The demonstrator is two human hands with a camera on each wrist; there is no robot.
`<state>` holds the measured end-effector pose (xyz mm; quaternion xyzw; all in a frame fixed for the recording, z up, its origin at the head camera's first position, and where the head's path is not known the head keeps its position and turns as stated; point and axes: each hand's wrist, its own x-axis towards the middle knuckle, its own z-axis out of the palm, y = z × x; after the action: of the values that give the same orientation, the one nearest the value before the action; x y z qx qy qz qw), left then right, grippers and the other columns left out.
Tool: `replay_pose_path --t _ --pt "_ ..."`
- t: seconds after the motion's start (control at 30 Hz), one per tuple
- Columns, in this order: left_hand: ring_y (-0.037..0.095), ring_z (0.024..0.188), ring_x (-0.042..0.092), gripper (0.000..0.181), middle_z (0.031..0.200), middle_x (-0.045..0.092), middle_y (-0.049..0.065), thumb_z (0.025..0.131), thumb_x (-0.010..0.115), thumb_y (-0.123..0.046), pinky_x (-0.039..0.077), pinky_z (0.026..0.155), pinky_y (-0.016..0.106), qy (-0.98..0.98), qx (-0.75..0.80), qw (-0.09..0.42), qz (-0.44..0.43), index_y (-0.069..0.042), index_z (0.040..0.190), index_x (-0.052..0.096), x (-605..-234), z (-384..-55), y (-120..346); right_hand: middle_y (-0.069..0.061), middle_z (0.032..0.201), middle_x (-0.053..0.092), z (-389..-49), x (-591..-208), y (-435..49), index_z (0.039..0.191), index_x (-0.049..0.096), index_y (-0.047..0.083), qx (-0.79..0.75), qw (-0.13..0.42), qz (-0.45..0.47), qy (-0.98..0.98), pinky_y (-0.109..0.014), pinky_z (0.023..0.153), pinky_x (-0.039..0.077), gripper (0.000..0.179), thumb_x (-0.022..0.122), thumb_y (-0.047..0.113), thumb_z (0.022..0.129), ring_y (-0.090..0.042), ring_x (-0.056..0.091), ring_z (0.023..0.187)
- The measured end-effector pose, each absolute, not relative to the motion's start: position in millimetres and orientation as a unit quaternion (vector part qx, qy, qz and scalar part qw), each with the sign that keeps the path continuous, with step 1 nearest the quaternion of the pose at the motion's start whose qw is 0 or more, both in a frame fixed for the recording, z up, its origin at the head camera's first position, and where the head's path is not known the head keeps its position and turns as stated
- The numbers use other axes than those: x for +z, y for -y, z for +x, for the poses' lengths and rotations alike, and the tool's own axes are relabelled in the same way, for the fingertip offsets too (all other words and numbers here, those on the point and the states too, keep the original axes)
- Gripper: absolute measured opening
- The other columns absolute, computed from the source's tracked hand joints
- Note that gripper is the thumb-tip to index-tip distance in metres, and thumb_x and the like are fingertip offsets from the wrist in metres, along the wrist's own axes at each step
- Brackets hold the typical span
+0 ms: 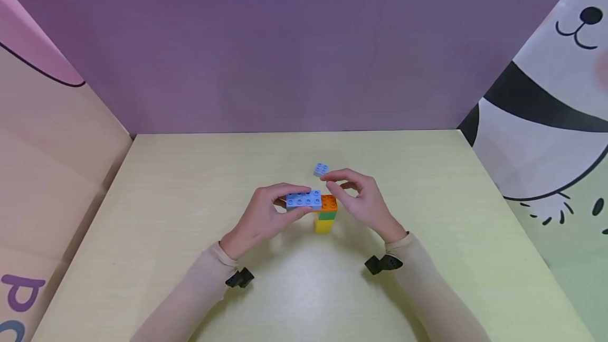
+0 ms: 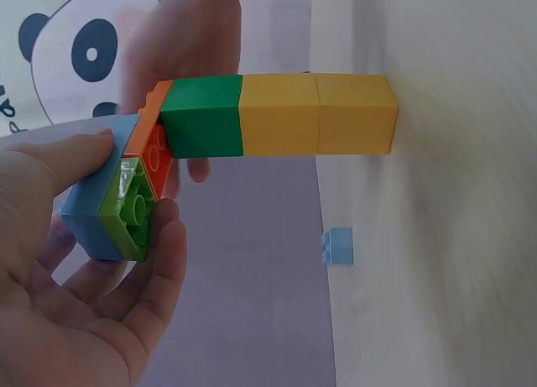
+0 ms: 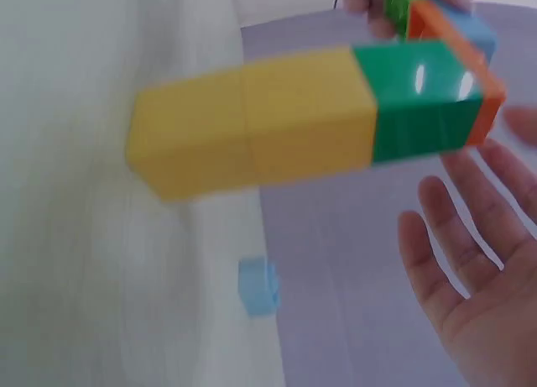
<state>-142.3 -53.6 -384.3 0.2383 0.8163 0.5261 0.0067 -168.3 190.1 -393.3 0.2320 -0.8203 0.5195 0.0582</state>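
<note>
A tower of toy building bricks stands on the table, two yellow bricks (image 2: 319, 114) at the bottom, a green brick (image 2: 201, 117) above them, and a flat orange brick (image 1: 329, 203) on top. A long blue brick (image 1: 304, 200) lies over the orange one's left part, overhanging the tower. Beneath that overhang sits a lime green brick (image 2: 124, 209). My left hand (image 1: 263, 212) pinches the blue brick, thumb on the near side, other fingers around the far side and by the lime brick. My right hand (image 1: 363, 199), fingers loosely bent and holding nothing, hovers just right of the orange brick.
Behind the tower, a small blue brick (image 1: 321, 169) lies on the pale table (image 1: 190, 199). A purple wall (image 1: 294, 57) rises along the back edge, with printed panels at left and right.
</note>
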Motion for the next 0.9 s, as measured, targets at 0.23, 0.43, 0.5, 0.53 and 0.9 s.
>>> replay_pose_path --t 0.23,0.43,0.5,0.53,0.9 --pt "0.007 0.089 0.065 0.037 0.114 0.072 -0.011 0.082 0.082 -0.023 0.059 0.076 0.029 -0.817 0.527 0.008 0.234 -0.031 0.118 0.073 -383.0 -144.4 53.4 -0.005 0.116 0.072 -209.6 -412.2 -195.4 0.119 0.07 0.014 0.452 0.06 0.177 0.872 -0.039 0.082 0.057 0.027 0.066 0.029 0.096 -0.019 0.066 0.101" --pt "0.008 0.087 0.064 0.036 0.113 0.071 -0.011 0.083 0.081 -0.028 0.059 0.076 0.03 -0.82 0.521 0.013 0.235 -0.03 0.118 0.073 -382.2 -145.1 52.1 -0.009 0.126 0.067 -230.8 -429.6 -197.7 0.127 0.064 0.01 0.417 0.013 0.144 0.897 -0.044 0.087 0.058 0.038 0.07 0.027 0.093 -0.028 0.063 0.112" --pt "0.008 0.087 0.064 0.036 0.113 0.072 -0.011 0.083 0.081 -0.028 0.059 0.075 0.032 -0.82 0.522 0.013 0.235 -0.03 0.118 0.073 -382.7 -145.3 51.3 -0.008 0.127 0.066 -235.9 -436.0 -198.7 0.128 0.063 0.011 0.41 -0.002 0.136 0.902 -0.044 0.089 0.058 0.039 0.07 0.027 0.093 -0.029 0.062 0.113" --pt "0.008 0.087 0.064 0.035 0.113 0.072 -0.011 0.083 0.081 -0.028 0.059 0.075 0.033 -0.819 0.523 0.013 0.235 -0.03 0.118 0.073 -383.0 -145.3 51.0 -0.008 0.128 0.066 -238.3 -439.1 -199.3 0.129 0.062 0.012 0.407 -0.009 0.132 0.904 -0.044 0.089 0.058 0.04 0.07 0.027 0.093 -0.029 0.062 0.113" --pt "0.008 0.087 0.064 0.035 0.112 0.071 -0.012 0.083 0.082 -0.026 0.059 0.075 0.031 -0.817 0.527 0.015 0.233 -0.031 0.117 0.073 -383.7 -146.4 47.1 -0.006 0.127 0.066 -253.3 -456.7 -200.8 0.128 0.062 0.015 0.381 -0.029 0.108 0.918 -0.042 0.093 0.056 0.039 0.072 0.026 0.092 -0.027 0.064 0.11"
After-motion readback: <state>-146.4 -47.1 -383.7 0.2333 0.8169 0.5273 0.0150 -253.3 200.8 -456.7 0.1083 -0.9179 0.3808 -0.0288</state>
